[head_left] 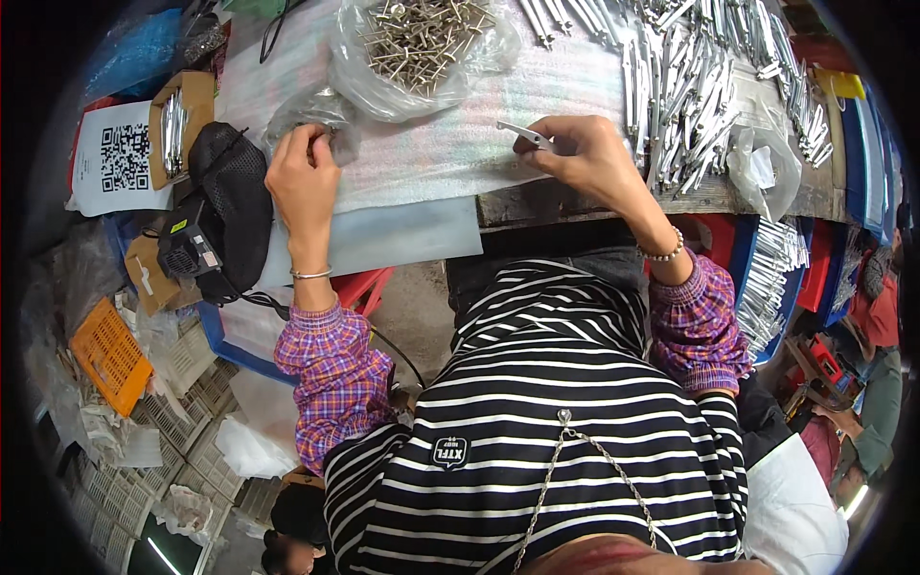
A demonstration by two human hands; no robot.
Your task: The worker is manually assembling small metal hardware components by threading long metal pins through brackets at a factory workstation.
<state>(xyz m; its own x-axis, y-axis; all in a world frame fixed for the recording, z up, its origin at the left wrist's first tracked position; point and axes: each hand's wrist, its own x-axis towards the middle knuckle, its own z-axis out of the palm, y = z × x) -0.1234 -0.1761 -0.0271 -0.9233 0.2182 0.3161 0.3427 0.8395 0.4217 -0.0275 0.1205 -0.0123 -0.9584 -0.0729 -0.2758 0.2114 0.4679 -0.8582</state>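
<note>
While I look down through the head camera, the biggest thing in view is the workbench (pixel 537 196), a worn wooden top covered with a sheet of white foam (pixel 431 153). To the right a large heap of slim metal parts (pixel 690 86) spreads over it, and at the top a clear bag of rivet-like pins (pixel 422 43) lies open. A black mesh pouch (pixel 235 196) sits at the left edge beside a small cardboard box (pixel 177 120) with more metal pieces.

My right hand (pixel 594 158) pinches one flat metal strip (pixel 525 134) between thumb and fingertips, holding it just above the foam in the middle of the bench. My left hand (pixel 305 182) is curled with its fingertips pressed together at a small crumpled plastic bag (pixel 316 120); whether it grips a pin I cannot tell.

As I judge it, the strip is held only by its end, so a slack pinch could drop it into the heap, where it would be lost among look-alikes. The pin bag leans open near the left hand, and a careless sweep could spill it. The foam overhangs the bench edge, so anything set there could slide off.

Below, the floor is crowded with an orange crate (pixel 110 355), white trays and wrapping. Another person sits at the far right.
</note>
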